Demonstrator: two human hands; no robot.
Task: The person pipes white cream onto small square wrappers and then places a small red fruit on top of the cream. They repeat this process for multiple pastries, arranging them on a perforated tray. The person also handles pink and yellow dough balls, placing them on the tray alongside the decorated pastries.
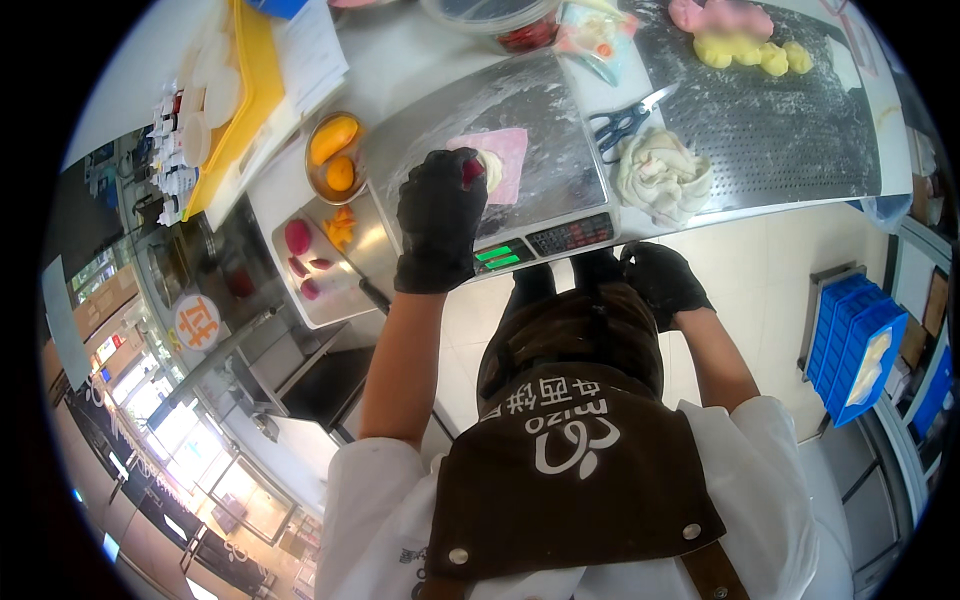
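Observation:
My left hand [437, 218], in a black glove, is over the scale [560, 235] with its fingers closed on a dark red fruit piece [472, 173]. Right beside the fingertips, white cream [491, 172] lies on a pink square sheet [511, 160]. The sheet rests on the scale's flour-dusted metal plate [560, 110]. My right hand [668, 287], also gloved in black, hangs below the table edge next to my apron [570, 450]. Its fingers are curled in, and I see nothing in them.
A tray [330, 312] on the left bears red and orange fruit pieces and a knife [372, 292]. Behind it, a bowl [314, 185] holds mango. To the right lie scissors [625, 125], a crumpled cloth [663, 178] and a perforated metal sheet [790, 150]. Blue crates [850, 340] stand far right.

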